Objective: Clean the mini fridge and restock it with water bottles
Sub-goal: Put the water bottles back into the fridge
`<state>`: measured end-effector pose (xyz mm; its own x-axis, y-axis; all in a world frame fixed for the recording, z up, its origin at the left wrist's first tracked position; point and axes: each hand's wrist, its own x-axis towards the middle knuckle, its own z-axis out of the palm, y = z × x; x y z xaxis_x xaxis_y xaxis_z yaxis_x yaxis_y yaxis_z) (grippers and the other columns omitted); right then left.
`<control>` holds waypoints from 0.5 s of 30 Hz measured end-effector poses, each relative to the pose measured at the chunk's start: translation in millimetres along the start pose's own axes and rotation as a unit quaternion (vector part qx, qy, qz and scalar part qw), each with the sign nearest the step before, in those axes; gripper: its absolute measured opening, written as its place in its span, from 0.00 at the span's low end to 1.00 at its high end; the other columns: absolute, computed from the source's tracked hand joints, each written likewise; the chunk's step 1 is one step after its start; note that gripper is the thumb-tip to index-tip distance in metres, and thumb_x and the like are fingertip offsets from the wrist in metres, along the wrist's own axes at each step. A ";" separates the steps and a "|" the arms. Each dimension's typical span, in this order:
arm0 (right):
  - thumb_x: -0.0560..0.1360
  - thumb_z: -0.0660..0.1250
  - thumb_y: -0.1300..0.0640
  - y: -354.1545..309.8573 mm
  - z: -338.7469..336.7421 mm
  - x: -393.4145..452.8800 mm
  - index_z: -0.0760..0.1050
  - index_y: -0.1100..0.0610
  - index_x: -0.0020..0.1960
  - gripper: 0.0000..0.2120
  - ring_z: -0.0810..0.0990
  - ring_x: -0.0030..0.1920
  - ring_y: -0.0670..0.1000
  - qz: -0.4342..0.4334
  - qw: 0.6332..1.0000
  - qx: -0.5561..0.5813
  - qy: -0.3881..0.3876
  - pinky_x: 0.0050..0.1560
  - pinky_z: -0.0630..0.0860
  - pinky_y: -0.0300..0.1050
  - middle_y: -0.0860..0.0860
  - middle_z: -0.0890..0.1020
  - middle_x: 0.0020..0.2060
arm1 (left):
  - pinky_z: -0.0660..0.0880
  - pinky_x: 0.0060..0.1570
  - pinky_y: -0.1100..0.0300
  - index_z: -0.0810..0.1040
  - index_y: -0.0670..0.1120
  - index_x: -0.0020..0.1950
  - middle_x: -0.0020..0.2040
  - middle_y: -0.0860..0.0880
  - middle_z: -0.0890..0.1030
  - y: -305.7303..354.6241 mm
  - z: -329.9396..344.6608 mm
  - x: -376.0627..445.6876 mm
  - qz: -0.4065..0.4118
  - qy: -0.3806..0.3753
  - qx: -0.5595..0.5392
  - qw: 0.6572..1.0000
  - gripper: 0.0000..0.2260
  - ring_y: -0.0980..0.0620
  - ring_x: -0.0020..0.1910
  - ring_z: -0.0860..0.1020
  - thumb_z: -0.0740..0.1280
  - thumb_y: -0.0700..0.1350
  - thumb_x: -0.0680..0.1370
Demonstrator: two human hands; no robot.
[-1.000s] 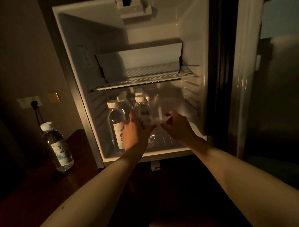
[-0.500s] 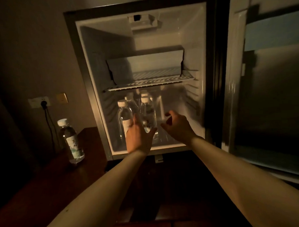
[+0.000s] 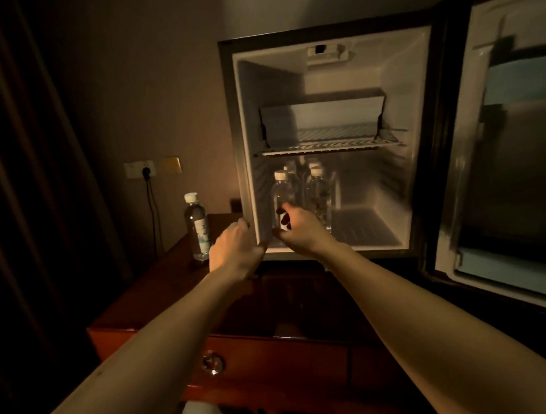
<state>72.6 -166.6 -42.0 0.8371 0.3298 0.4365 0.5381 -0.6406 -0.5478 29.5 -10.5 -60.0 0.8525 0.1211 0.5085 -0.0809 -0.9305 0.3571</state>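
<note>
both hands work at the open mini fridge [image 3: 419, 138]: the right hand [image 3: 301, 229] curls loosely beside the front-left water bottle [image 3: 281, 200] on the fridge floor, though whether it truly grips cannot be told, while the left hand [image 3: 236, 249] hovers relaxed and empty near the spare bottle [image 3: 198, 227] standing on the wooden surface [image 3: 175, 289]. the bottles in the fridge [image 3: 318, 195] stand tightly clustered, so a nudge could topple one into its neighbours. a careless left reach might knock the spare bottle over.

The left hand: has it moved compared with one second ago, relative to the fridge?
Yes. The left hand has moved left, out of the mini fridge opening; it now sits at the fridge's left front edge, towards the bottle outside.
</note>
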 end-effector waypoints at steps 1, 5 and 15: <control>0.76 0.71 0.53 -7.1 6.6 2.4 0.71 0.57 0.66 0.22 0.79 0.51 0.51 -0.008 1.000 0.003 -0.005 0.48 0.73 0.43 0.54 0.80 0.54 | 0.77 0.44 0.53 0.73 0.47 0.59 0.53 0.49 0.78 -9.9 -4.4 -0.3 -0.006 0.003 0.006 1.000 0.18 0.50 0.48 0.77 0.70 0.55 0.75; 0.76 0.69 0.52 -31.2 30.7 13.4 0.69 0.58 0.70 0.25 0.78 0.56 0.52 -0.027 0.999 0.017 -0.022 0.54 0.75 0.45 0.55 0.79 0.58 | 0.78 0.48 0.50 0.73 0.47 0.58 0.51 0.49 0.78 -45.9 -16.6 -1.7 -0.015 0.035 0.033 0.999 0.19 0.49 0.50 0.78 0.69 0.58 0.75; 0.77 0.69 0.54 -60.8 89.6 51.1 0.63 0.51 0.71 0.26 0.76 0.60 0.51 0.001 0.997 0.049 -0.066 0.59 0.78 0.51 0.54 0.72 0.65 | 0.71 0.61 0.52 0.70 0.50 0.69 0.66 0.50 0.76 -117.6 -29.6 -15.2 -0.003 0.042 0.108 0.993 0.27 0.49 0.65 0.74 0.65 0.64 0.76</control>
<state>91.5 -48.6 -50.3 0.8403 0.4213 0.3411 0.5381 -0.5723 -0.6188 10.7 107.3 -86.6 0.8063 0.1467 0.5730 0.0451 -0.9812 0.1878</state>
